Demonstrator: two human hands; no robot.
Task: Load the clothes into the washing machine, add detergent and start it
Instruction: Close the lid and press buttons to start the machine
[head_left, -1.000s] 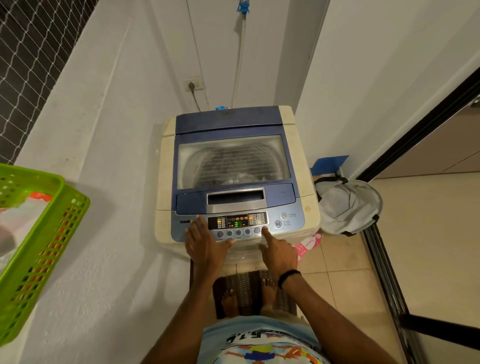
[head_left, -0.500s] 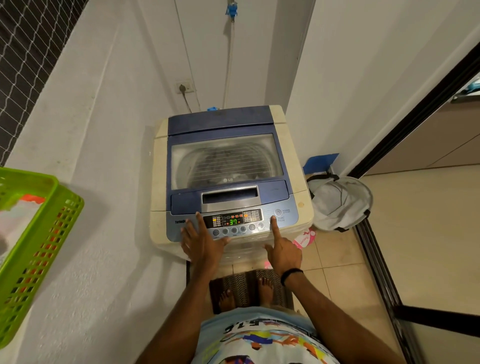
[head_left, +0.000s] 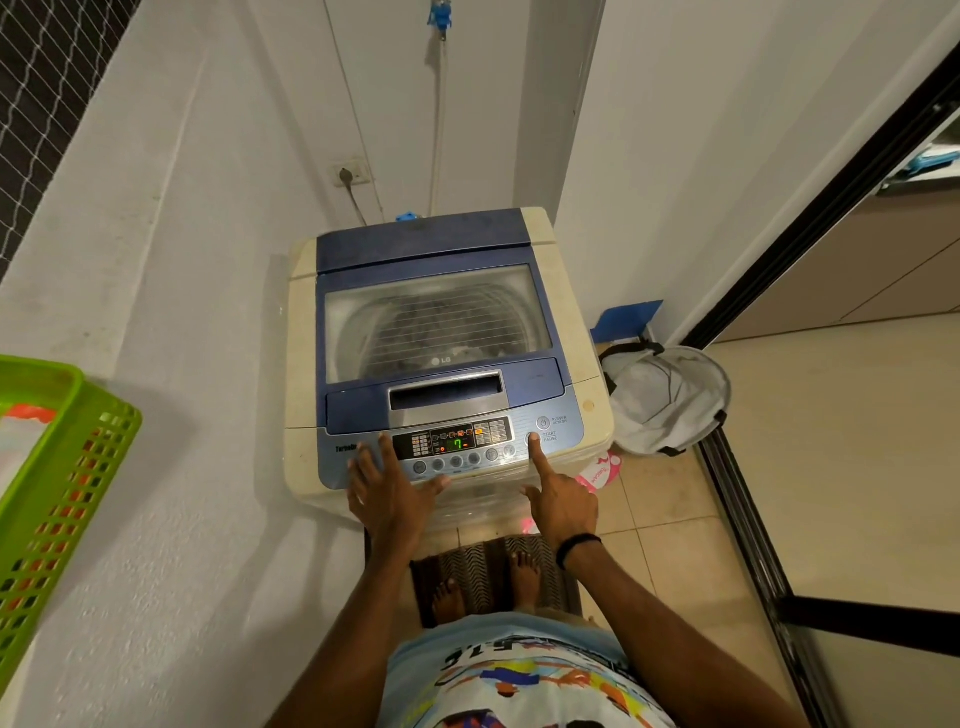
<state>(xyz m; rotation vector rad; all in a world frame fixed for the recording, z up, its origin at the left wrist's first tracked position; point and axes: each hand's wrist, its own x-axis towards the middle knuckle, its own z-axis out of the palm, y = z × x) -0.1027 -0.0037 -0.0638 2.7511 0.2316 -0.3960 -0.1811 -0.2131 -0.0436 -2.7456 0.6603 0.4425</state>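
Black band at its wrist, the person's right hand points with the index finger held straight. Its tip is pressed down just left of the START/PAUSE label, and the other fingers are folded in and hold nothing. We see the left hand lying flat with fingers spread on the left end of the control panel, thumb stretched out to the right along the front edge, gripping nothing. Between the two hands the display glows with a green 7 above a row of round buttons. The panel belongs to the washing machine, cream-bodied, whose blue lid is down. Through its cloudy window we make out what are probably the clothes lying in the drum, though the ribbed pane blurs them. Below the hands, bare feet stand on a striped mat on the tiled floor. A pink packet lies on the floor by the machine's right front corner, and a grey fabric hamper sits just beside the machine's right side. At the far left a green plastic basket rests on a white ledge. On the wall behind the machine are a socket with a plug in it and a hose hanging from a blue tap.
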